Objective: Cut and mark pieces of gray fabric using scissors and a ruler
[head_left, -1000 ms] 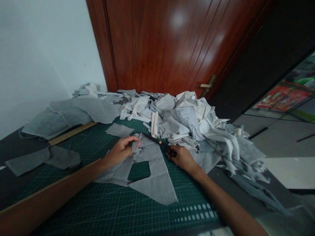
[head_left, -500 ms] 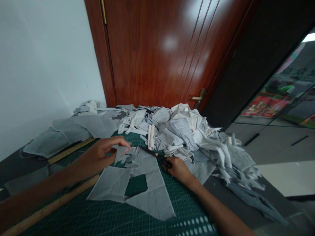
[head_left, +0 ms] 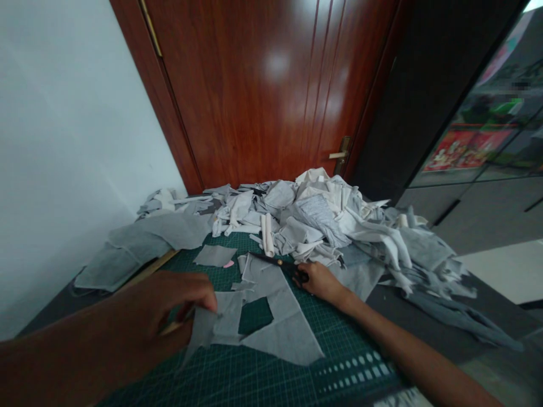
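My right hand (head_left: pixel 324 282) grips black scissors (head_left: pixel 280 262) by the handles. The blades point left over the upper end of a grey fabric piece (head_left: pixel 288 325), which lies on the green cutting mat (head_left: pixel 220 376) with a hole showing the mat. In the lower left my left hand (head_left: pixel 178 316) is closed in a pinch on the left part of this grey fabric, lifting its edge. Beyond that hand a small grey fabric scrap (head_left: pixel 214 255) lies flat on the mat, a little pink bit (head_left: pixel 228 264) at its corner.
A heap of white and grey fabric scraps (head_left: pixel 314 220) covers the back of the table. Larger grey fabric sheets (head_left: pixel 144 237) lie at the left, over a wooden ruler (head_left: pixel 148 270). Behind stand a brown door (head_left: pixel 254 102) and, to the right, a dark cabinet (head_left: pixel 399 102).
My left hand has let go of the small grey scrap, now flat on the mat, and moved nearer to pinch the larger fabric. My right hand keeps the scissors. The view has shifted slightly.
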Action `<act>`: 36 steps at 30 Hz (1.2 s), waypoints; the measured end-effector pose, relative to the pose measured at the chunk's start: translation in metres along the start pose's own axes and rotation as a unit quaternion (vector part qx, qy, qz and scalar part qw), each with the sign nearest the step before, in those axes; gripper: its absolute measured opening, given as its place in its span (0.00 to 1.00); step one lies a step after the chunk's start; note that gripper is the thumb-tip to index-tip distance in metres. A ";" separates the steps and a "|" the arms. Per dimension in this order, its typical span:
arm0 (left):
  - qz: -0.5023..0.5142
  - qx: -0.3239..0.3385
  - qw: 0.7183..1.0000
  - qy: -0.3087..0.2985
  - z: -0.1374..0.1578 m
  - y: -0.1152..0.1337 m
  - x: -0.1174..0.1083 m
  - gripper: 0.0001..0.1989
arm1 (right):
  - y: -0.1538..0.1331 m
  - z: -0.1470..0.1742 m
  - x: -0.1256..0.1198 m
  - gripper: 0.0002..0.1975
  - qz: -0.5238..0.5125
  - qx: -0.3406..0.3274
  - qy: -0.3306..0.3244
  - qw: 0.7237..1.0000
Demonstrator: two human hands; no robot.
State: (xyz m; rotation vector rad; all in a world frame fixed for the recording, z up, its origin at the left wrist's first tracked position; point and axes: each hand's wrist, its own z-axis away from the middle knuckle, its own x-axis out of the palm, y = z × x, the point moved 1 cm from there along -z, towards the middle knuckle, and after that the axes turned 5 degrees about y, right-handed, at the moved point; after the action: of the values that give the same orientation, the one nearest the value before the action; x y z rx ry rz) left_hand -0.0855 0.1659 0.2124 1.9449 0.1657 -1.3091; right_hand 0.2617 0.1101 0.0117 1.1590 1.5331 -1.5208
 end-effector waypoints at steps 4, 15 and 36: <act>-0.032 -0.011 0.995 -0.093 0.015 0.015 0.012 0.12 | -0.002 0.001 -0.002 0.06 -0.008 -0.002 -0.006 1.000; 0.167 0.065 0.978 -0.107 -0.078 0.025 0.095 0.10 | -0.005 0.002 -0.004 0.06 -0.014 0.005 0.008 1.000; 0.342 -0.010 0.932 -0.123 -0.100 -0.029 0.186 0.18 | -0.006 -0.003 -0.006 0.07 -0.012 0.005 0.014 1.000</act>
State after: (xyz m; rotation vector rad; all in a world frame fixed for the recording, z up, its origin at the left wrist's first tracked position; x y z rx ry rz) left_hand 0.0597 0.1969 0.0593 1.5770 -0.5751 -1.0427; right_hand 0.2586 0.1125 0.0195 1.1757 1.5640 -1.5365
